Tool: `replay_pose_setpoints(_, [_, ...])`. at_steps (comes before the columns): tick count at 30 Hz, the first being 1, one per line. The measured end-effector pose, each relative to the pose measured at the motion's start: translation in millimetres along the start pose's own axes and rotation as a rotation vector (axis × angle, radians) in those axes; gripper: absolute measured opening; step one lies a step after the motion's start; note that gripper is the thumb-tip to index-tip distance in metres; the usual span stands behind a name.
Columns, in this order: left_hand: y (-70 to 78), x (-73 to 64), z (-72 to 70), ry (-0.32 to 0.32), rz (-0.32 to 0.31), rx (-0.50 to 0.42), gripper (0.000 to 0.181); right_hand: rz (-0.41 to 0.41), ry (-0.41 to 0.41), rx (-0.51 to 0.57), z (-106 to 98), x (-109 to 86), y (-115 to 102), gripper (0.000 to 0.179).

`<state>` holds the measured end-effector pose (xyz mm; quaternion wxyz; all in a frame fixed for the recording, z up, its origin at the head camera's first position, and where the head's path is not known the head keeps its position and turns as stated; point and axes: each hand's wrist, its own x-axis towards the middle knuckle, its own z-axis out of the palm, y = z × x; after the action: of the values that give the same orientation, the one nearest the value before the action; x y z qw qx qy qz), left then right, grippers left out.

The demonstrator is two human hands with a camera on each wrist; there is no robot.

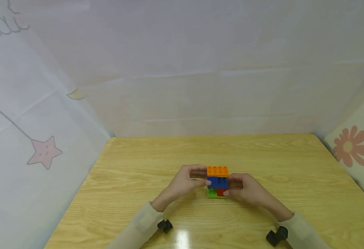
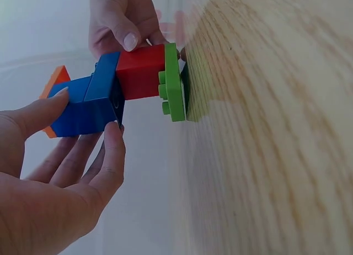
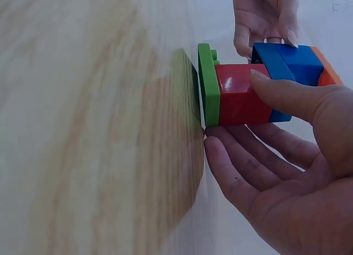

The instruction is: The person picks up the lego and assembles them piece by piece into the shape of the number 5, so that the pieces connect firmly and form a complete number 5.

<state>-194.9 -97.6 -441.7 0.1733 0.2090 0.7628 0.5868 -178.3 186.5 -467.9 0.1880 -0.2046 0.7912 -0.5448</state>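
Observation:
A short tower of toy building blocks stands between the two hands. Its base is a thin green plate [image 3: 209, 89], close over the wooden table. A red block [image 3: 237, 89] sits on one side of that plate, leaving green studs bare. Above it come blue blocks [image 2: 91, 109], with some blue studs exposed in the head view, topped by an orange plate [image 1: 217, 171]. The left hand [image 1: 183, 181] pinches the blue part between thumb and fingers. Lower down, the right hand [image 1: 251, 189] holds the red block, thumb on its face and fingers behind.
The wooden table [image 1: 132, 173] spreads around the hands. Behind it hangs a pale cloth [image 1: 185, 100], with a printed star on the left and a flower on the right. Small black wrist devices [image 1: 165, 226] sit at both sleeves.

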Motion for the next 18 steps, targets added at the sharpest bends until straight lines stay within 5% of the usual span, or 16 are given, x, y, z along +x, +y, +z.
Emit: replay_pose_setpoints(18, [-1.9, 1.7, -4.3, 0.043, -0.077, 0.005, 0.047, -0.010, -0.005, 0.008, 1.0, 1.4, -1.0, 0.042])
